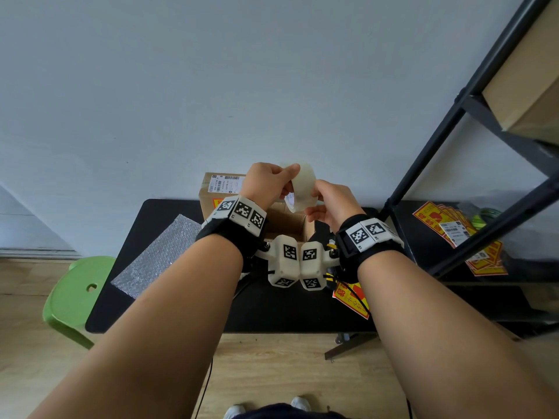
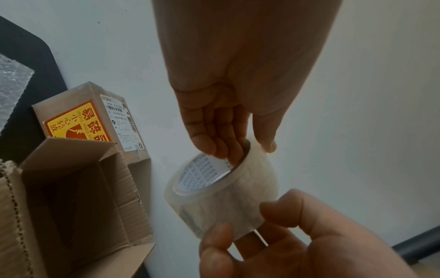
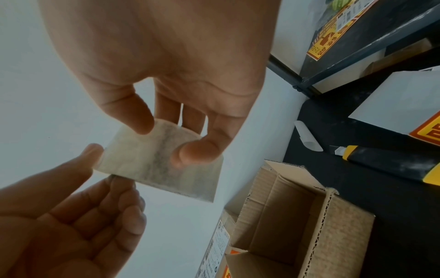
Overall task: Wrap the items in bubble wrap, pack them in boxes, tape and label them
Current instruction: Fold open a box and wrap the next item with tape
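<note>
Here the roll of clear tape [image 1: 301,189] is held up in the air between both hands, above the open cardboard box [image 1: 287,223] on the black surface [image 1: 169,213]. Its core axis runs roughly left to right, tilted, with the printed inner core open toward the left hand [image 1: 266,182]. That hand's fingers [image 2: 221,144] reach into the core while its thumb presses the outer winding. The right hand [image 1: 329,204] pinches the roll's lower outer face between thumb and curled fingers. A sealed, labelled box [image 1: 222,186] stands behind the open one, against the wall. Bubble wrap [image 1: 157,255] lies flat at left. The tape's loose end is hard to make out, and the wrists hide most of the open box in the head view
</note>
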Tool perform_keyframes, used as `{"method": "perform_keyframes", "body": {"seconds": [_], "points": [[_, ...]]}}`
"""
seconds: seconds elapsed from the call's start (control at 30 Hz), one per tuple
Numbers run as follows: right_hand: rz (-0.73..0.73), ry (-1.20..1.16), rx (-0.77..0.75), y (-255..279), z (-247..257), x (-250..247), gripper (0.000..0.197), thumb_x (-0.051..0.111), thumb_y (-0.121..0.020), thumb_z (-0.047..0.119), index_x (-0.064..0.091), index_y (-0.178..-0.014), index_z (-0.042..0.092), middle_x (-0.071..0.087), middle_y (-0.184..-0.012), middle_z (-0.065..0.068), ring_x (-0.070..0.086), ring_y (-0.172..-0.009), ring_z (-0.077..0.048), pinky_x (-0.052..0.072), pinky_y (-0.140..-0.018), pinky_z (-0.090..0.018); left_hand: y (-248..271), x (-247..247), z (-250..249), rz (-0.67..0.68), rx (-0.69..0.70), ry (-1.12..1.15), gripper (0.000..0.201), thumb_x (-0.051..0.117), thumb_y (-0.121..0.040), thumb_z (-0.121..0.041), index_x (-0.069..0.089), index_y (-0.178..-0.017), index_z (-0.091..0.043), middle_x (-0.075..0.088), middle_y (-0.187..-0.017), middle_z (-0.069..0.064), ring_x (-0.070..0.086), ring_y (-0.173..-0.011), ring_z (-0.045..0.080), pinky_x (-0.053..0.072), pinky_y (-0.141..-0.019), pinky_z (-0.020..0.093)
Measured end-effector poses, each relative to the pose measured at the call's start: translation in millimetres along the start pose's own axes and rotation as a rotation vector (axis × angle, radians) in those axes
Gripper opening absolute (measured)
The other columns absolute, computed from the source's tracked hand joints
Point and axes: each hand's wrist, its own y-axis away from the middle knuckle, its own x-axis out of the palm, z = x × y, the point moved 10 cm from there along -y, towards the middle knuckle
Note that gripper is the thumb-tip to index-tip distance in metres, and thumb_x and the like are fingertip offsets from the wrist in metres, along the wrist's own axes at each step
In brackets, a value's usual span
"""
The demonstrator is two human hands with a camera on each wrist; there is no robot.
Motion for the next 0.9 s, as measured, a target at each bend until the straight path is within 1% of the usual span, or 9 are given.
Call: {"method": "perform_keyframes", "body": {"seconds": [0.07, 0.13, 0.23, 0.33, 0.43, 0.53, 0.63, 0.8, 0.9], "points": [[-0.001, 0.007, -0.003, -1.3, -0.5, -0.3, 0.026, 0.043, -0.088, 0.0, 0.057, -0.11, -0.005, 0.057, -0.092, -0.02, 0.055, -0.051, -0.021, 0.047, -0.046, -0.03, 0.1, 0.5, -0.6, 0.001, -0.004, 0.018, 0.042, 0.062, -0.094, -0.038, 0.069, -0.071, -0.004, 0.068, -0.065, 0.001, 0.061, -0.059, 0.011, 0.054, -0.061, 0.02], [0.011, 0.007, -0.01, -0.5, 0.1, 0.8, 0.024, 0.042, -0.091, -0.001, 0.059, -0.108, -0.004, 0.058, -0.085, -0.018, 0.054, -0.052, -0.021, 0.047, -0.047, -0.029, -0.7, 0.8, -2.5, 0.002, 0.004, 0.014, 0.043, 0.062, -0.094, -0.038, 0.07, -0.072, -0.001, 0.068, -0.065, 0.002, 0.061, -0.059, 0.012, 0.055, -0.061, 0.021], [0.033, -0.042, -0.007, 0.9, -1.6, 3.9, 0.025, 0.043, -0.093, 0.005, 0.057, -0.111, -0.006, 0.06, -0.094, -0.023, 0.058, -0.055, -0.023, 0.051, -0.051, -0.032, -2.2, -2.0, -3.1, -0.013, 0.01, 0.001, 0.044, 0.061, -0.094, -0.037, 0.07, -0.074, 0.001, 0.067, -0.065, 0.003, 0.06, -0.056, 0.01, 0.05, -0.054, 0.013], [0.037, -0.073, -0.012, 3.1, -0.2, 5.8, 0.033, 0.047, -0.091, 0.015, 0.055, -0.116, -0.004, 0.06, -0.1, -0.024, 0.059, -0.057, -0.024, 0.051, -0.054, -0.034, -3.4, -3.0, -2.1, -0.016, 0.007, -0.004, 0.042, 0.061, -0.094, -0.037, 0.07, -0.074, 0.0, 0.067, -0.065, 0.002, 0.059, -0.055, 0.007, 0.048, -0.051, 0.01], [0.038, -0.078, -0.017, 2.6, 1.0, 5.4, 0.033, 0.05, -0.09, 0.016, 0.057, -0.115, -0.004, 0.061, -0.099, -0.022, 0.059, -0.056, -0.024, 0.05, -0.054, -0.034, -3.4, -3.0, -2.5, -0.017, 0.009, -0.013, 0.042, 0.061, -0.094, -0.037, 0.069, -0.071, -0.003, 0.067, -0.065, 0.002, 0.06, -0.055, 0.008, 0.049, -0.053, 0.011], [0.041, -0.059, -0.02, 2.4, 1.6, 5.6, 0.032, 0.05, -0.089, 0.012, 0.057, -0.114, -0.006, 0.06, -0.095, -0.02, 0.059, -0.054, -0.023, 0.05, -0.052, -0.033, -4.7, -3.6, -1.4, -0.014, 0.001, -0.004, 0.043, 0.061, -0.094, -0.038, 0.07, -0.072, -0.002, 0.069, -0.067, 0.004, 0.062, -0.059, 0.012, 0.054, -0.062, 0.02], [0.03, -0.046, -0.015, 1.4, 2.1, 4.7, 0.03, 0.048, -0.088, 0.006, 0.057, -0.113, -0.007, 0.057, -0.09, -0.017, 0.058, -0.052, -0.022, 0.049, -0.05, -0.032, -4.3, -3.3, -1.2, -0.01, -0.002, -0.008, 0.044, 0.061, -0.094, -0.038, 0.07, -0.071, -0.002, 0.068, -0.067, 0.004, 0.062, -0.061, 0.014, 0.054, -0.066, 0.023], [0.047, -0.02, -0.003, 1.4, 2.0, 5.4, 0.032, 0.047, -0.088, 0.003, 0.055, -0.116, -0.008, 0.057, -0.09, -0.018, 0.06, -0.055, -0.023, 0.05, -0.049, -0.031, -3.6, -3.8, 0.2, -0.011, -0.009, -0.002, 0.043, 0.061, -0.094, -0.038, 0.068, -0.069, -0.004, 0.067, -0.066, 0.003, 0.061, -0.06, 0.013, 0.054, -0.063, 0.02], [0.045, 0.001, -0.01, 0.8, 2.9, 4.9, 0.03, 0.046, -0.087, 0.001, 0.055, -0.115, -0.008, 0.058, -0.091, -0.019, 0.06, -0.054, -0.023, 0.05, -0.048, -0.03, -2.3, -3.3, 0.4, -0.009, -0.013, 0.002, 0.042, 0.061, -0.094, -0.038, 0.067, -0.067, -0.007, 0.068, -0.066, 0.002, 0.062, -0.061, 0.013, 0.055, -0.063, 0.021]]}}
